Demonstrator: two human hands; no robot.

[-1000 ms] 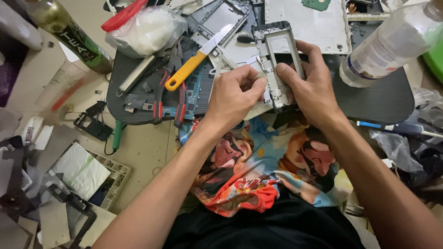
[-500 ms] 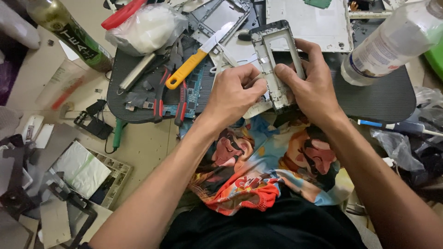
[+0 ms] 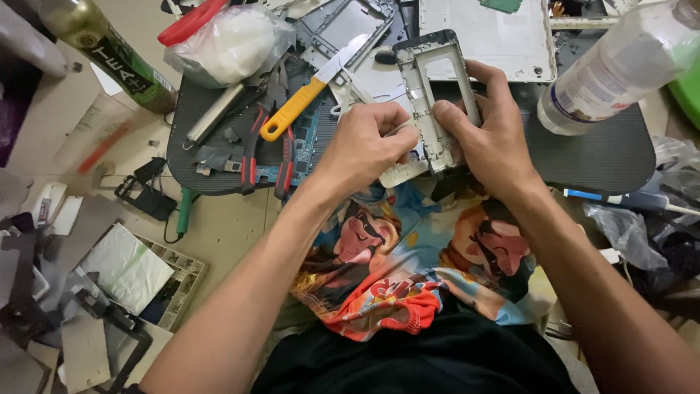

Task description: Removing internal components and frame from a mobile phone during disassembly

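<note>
Nearest to the camera is the person's lap, covered by colourful cartoon-print shorts (image 3: 408,255), with both forearms running up from the lower edge of the view. The left hand (image 3: 364,146) is closed like a fist; its grip pinches something small against the lower side of the phone frame (image 3: 436,102), but the fingers hide this piece and I cannot tell what it is. The right hand (image 3: 488,138) holds the phone frame, thumb on its front, the fingers wrapped behind. The frame is grey and silver and stands almost upright, lifted just above the near edge of the dark table (image 3: 605,153); its bottom part is hidden between the two hands.

On the table, left of the hands, lie a yellow-handled knife (image 3: 306,98), red-handled pliers (image 3: 251,149) and a blue circuit board, partly covered. Further back sit a white plastic bag (image 3: 230,40) and a white panel (image 3: 496,36), cut off by the top edge. At the right, a clear plastic bottle (image 3: 620,66) is blurred and cut off. On the floor at the left are a green bottle (image 3: 102,47) and scattered grey parts, hard to make out.
</note>
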